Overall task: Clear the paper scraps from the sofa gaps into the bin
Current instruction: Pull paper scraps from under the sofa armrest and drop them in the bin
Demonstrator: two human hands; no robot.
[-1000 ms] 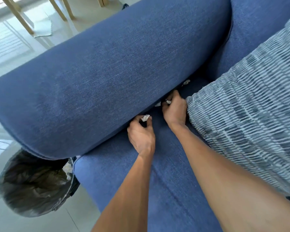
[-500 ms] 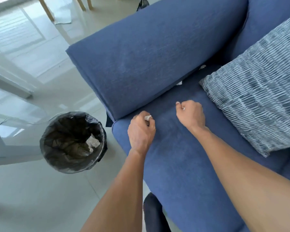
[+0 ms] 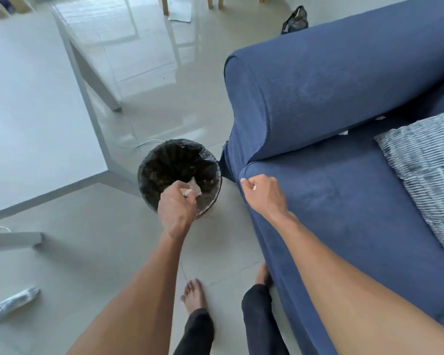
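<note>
- The left hand (image 3: 177, 210), at centre frame, had swung away from the sofa gap and was curled over the near rim of the round bin lined with a black plastic bag (image 3: 149, 172), fingers pinched on a small crumpled white paper scrap (image 3: 186, 192).
- The right hand (image 3: 263, 194), just right of centre, had also left the gap; it was closed in a loose fist above the front corner of the blue fabric sofa seat (image 3: 344, 201), a fleck of white showing at its fingers, probably another scrap.
- Both loads had been lifted out but not yet dropped.
- More white scraps (image 3: 344, 132) lay in the gap under the blue armrest (image 3: 331, 85), right of frame, beside the grey striped cushion (image 3: 426, 160), so the clearing seemed unfinished.
</note>
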